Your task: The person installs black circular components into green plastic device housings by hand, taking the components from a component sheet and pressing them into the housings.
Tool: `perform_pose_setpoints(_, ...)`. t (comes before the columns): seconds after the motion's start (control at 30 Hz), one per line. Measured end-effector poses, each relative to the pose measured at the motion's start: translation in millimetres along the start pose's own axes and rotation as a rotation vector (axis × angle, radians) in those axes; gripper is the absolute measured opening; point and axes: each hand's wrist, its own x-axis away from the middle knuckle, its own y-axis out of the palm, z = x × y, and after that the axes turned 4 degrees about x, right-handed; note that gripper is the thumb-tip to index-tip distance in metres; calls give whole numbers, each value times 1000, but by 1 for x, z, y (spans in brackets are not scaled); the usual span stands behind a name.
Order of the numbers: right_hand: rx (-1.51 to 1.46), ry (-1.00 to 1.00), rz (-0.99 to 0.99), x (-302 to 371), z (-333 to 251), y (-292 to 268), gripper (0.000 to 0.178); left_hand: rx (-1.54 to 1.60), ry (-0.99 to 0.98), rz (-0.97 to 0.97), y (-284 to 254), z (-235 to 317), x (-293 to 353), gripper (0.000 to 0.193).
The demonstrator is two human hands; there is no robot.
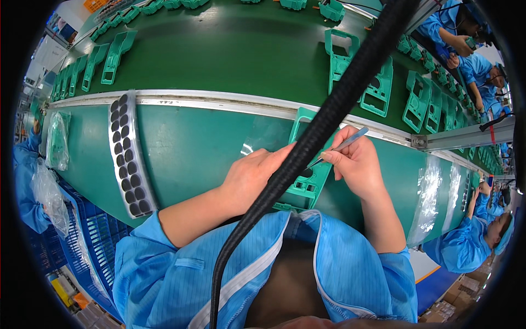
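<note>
A green plastic housing (310,189) with cut-out openings lies on the green work table in front of me. My left hand (252,178) rests along its left side, fingers closed against it; a thick black cable crossing the view hides the fingertips. Pinched in my right hand (356,162) is a pair of tweezers (354,139), its points down over the housing. A dark round spot shows on the housing below the tips. Left of my left hand lies a strip of black oval pads (125,143) on a pale backing. A clear film (257,140) is just beyond that hand.
Beyond a metal rail (219,101), a green conveyor belt (230,60) carries more green housings (118,57). Bagged parts (58,140) lie at the far left, above a blue crate (93,230). Clear sheets (428,192) lie at right. Co-workers in blue sit around.
</note>
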Motion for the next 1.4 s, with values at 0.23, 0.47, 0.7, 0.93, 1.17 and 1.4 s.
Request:
perform_pose_setpoints(0.23,33,11,9,-1,1,2,19,-19,74,35,3,-8,2,67)
perform_pose_setpoints(0.47,45,10,12,-2,0,6,20,8,81,44,4,-13,3,66)
perform_pose_setpoints(0.7,44,0,19,-3,3,8,20,10,66,25,4,-16,4,65)
perform_pose_setpoints(0.93,48,2,10,-6,3,9,20,32,76,56,4,-18,5,64)
perform_pose_setpoints(1.17,68,-31,3,-7,5,10,19,45,76,55,-1,-13,1,62)
perform_pose_setpoints(1.4,50,-33,19,-8,6,13,18,32,31,16,0,-14,3,58)
